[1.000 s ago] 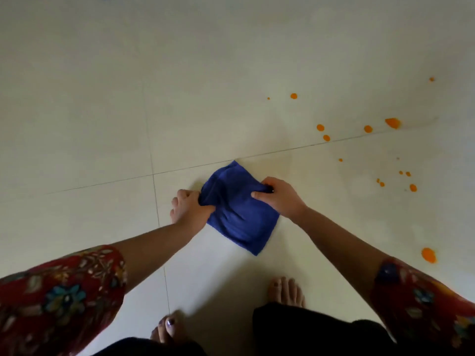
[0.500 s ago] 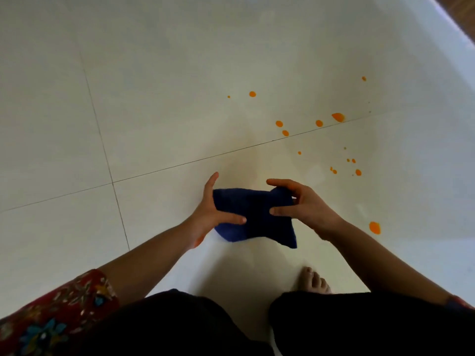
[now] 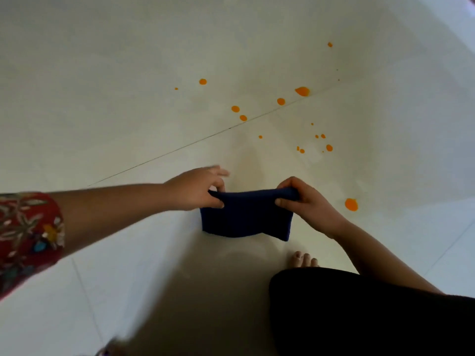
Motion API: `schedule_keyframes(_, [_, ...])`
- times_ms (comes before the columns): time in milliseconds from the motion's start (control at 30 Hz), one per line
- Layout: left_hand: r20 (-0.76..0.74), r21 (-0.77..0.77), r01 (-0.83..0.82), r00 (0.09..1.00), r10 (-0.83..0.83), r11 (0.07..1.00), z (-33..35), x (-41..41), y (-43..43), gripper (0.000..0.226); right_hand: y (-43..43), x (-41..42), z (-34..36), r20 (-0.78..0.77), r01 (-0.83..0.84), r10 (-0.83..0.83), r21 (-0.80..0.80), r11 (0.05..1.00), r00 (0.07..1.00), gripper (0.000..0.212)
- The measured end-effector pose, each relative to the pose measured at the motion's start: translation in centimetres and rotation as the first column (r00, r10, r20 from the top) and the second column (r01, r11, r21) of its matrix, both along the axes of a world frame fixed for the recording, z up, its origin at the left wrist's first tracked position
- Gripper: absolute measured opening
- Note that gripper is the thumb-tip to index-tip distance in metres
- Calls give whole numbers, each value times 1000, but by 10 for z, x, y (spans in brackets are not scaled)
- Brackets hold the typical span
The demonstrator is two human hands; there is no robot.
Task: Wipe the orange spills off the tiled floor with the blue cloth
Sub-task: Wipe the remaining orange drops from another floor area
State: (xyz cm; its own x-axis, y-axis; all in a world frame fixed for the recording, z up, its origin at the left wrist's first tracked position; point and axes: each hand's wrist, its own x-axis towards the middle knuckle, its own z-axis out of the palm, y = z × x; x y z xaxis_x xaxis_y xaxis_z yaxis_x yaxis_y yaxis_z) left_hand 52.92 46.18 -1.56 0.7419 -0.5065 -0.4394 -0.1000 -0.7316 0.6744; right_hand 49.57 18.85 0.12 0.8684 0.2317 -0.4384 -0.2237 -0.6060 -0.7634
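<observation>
Tiled floor [image 3: 108,104] fills the view, pale and glossy, with one dark grout line running diagonally across it. We record a black garment [image 3: 372,317] at the lower right and a red floral sleeve [image 3: 28,237] at the left edge. Bare toes [image 3: 304,260] rest on the floor just below the cloth.

We hold the blue cloth [image 3: 246,219] between both hands, folded and stretched flat, its upper edge taut and its lower edge hanging. We cannot tell whether that lower edge touches the floor. Our left hand [image 3: 198,188] pinches the upper left corner with thumb and fingers [image 3: 218,187] closed on the fabric; our right hand [image 3: 305,201] grips the upper right corner likewise, fingers curled tight around it.

Orange spills [image 3: 302,91] lie scattered beyond and to the right of the cloth, none touching it. The largest drops sit along the grout line; one single drop [image 3: 351,204] lies just right of our right hand. The smallest specks cluster between these.
</observation>
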Motion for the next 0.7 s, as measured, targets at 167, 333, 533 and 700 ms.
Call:
schedule_keyframes(167, [-33,-148,-89,996,85,985,-1,15,-60,8,-57,6,-8,-85,439,-434,291,850,897,27])
schedule_keyframes(333, [-60,-262,-195,981,185,945,-17,12,-154,11,-118,-1,-21,246,531,-496,-104,841,833,33])
schedule_keyframes(533, [-400,-306,-201,914,66,930,-43,-19,-247,23,-192,-9,-32,417,533,-345,-530,659,841,38])
schedule_keyframes(700, [-18,-29,81,996,-82,996,-63,-7,-281,64,-206,-4,-79,374,535,-388,-670,515,842,58])
